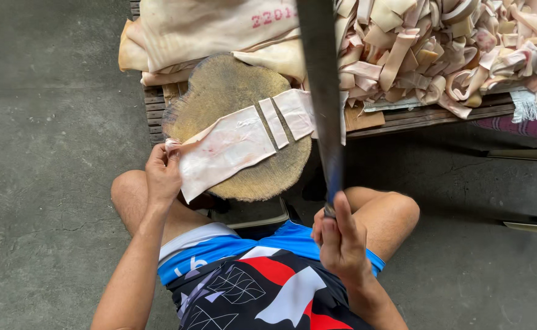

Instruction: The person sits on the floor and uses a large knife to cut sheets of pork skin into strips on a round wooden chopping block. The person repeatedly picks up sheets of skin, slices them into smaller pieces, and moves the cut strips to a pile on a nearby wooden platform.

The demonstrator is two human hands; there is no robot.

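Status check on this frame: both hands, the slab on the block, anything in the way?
Left hand pinching pale skin slab at its near end. Right hand gripping raised cleaver. Two strips already cut on round block. Nothing obstructing.

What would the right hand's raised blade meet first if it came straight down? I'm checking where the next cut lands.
Likely the pale cut strips of skin on the round wooden chopping block, though depth is unclear; the right hand holds the long dark blade.

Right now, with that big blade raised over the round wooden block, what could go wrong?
1. The left hand pinches the end of the pale flat sheet of skin at the edge of the round wooden chopping block; a stray chop could hit its fingers.
2. The right hand holds the long dark steel blade above bare knees; a slip may cut them.
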